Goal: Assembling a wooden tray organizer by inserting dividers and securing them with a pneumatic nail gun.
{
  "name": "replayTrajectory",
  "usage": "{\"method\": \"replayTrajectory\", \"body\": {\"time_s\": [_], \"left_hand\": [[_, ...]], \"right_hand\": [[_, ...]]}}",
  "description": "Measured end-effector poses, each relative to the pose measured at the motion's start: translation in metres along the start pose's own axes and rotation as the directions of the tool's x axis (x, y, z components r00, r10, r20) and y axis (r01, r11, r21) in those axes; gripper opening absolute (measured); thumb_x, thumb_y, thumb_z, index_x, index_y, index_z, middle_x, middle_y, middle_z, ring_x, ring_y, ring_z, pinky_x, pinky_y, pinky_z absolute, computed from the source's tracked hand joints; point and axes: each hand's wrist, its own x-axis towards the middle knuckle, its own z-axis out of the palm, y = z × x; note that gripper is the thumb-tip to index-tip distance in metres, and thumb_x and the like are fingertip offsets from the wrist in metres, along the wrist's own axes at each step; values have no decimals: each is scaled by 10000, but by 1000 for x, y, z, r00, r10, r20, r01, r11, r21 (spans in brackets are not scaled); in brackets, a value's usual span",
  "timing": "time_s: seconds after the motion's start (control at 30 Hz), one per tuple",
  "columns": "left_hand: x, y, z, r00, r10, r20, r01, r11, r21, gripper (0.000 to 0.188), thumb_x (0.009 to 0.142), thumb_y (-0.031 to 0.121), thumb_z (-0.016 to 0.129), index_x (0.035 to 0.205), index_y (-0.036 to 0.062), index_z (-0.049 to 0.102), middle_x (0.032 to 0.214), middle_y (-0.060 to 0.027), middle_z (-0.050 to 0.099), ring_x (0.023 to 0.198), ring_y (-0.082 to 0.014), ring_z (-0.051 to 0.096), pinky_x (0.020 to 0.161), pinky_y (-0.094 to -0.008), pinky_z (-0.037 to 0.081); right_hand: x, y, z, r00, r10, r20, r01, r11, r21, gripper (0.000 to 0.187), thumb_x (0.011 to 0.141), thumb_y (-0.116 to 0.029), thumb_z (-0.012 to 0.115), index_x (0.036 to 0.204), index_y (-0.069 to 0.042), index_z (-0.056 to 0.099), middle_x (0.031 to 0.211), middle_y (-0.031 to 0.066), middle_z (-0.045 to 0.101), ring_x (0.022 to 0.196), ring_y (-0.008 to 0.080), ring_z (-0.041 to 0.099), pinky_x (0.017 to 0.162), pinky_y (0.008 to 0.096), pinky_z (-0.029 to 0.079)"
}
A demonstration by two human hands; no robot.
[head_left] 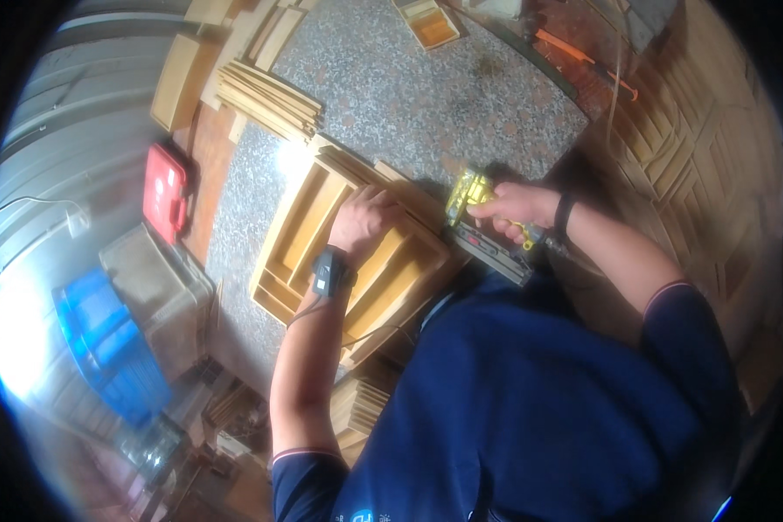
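Observation:
A wooden tray with several compartments point(297, 228) sits tilted on the speckled tabletop in front of me. My left hand point(365, 219) reaches across it, its fingers curled over the upper right wall. A dark band with a small device is strapped round that wrist. In my right hand point(515, 209) is a yellow nail gun point(468, 193), its dark magazine pointing down toward my body. The gun's nose is close to the tray's right side; whether they touch, I cannot tell. Loose wooden strips point(406, 184) lie along the tray's far right edge.
Thin wooden slats point(265, 97) are stacked beyond the tray on the speckled table point(391, 83). A small wooden box point(431, 24) stands at the far edge. To the left are a red case point(164, 193) and a blue bin point(109, 335). An orange-handled tool point(574, 50) lies far right.

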Motion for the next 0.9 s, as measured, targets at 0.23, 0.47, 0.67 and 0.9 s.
{"method": "replayTrajectory", "body": {"time_s": [0.23, 0.47, 0.67, 0.9], "left_hand": [[-2, -3, 4, 1000, -1, 0, 1, 999, 46, 131, 852, 121, 682, 968, 102, 741, 1079, -47, 713, 1059, -303, 662, 866, -416, 586], [-8, -18, 5, 1000, 11, 14, -12, 1000, 24, 125, 847, 129, 677, 953, 114, 741, 1044, -50, 704, 1031, -314, 662, 856, -428, 571], [-1, -16, -6, 1000, 10, 20, -9, 1000, -24, 163, 838, 205, 748, 980, 125, 744, 1078, -56, 697, 1086, -315, 647, 959, -434, 536], [15, -73, -87, 895, -445, -39, 445, 880, 164, 456, 828, 235, 860, 1248, 111, 734, 1285, -134, 664, 1219, -375, 602, 1027, -493, 503]], "right_hand": [[0, -2, -2, 1000, 25, 4, -24, 999, -33, 362, 1021, -443, 709, 938, -107, 604, 633, -36, 485, 477, 83, 445, 454, 297, 381], [-1, -14, 1, 999, -8, 41, 10, 999, -51, 411, 1048, -492, 663, 1016, -84, 626, 648, -49, 466, 487, 74, 432, 454, 299, 383], [9, -36, -41, 960, -210, -186, 221, 974, 43, 352, 1046, -415, 688, 1073, -66, 646, 677, 6, 595, 526, 120, 569, 495, 301, 495], [28, -109, -58, 872, -393, -293, 400, 916, -38, 378, 1045, -458, 675, 947, -104, 586, 595, -41, 470, 482, 106, 456, 475, 296, 394]]}}
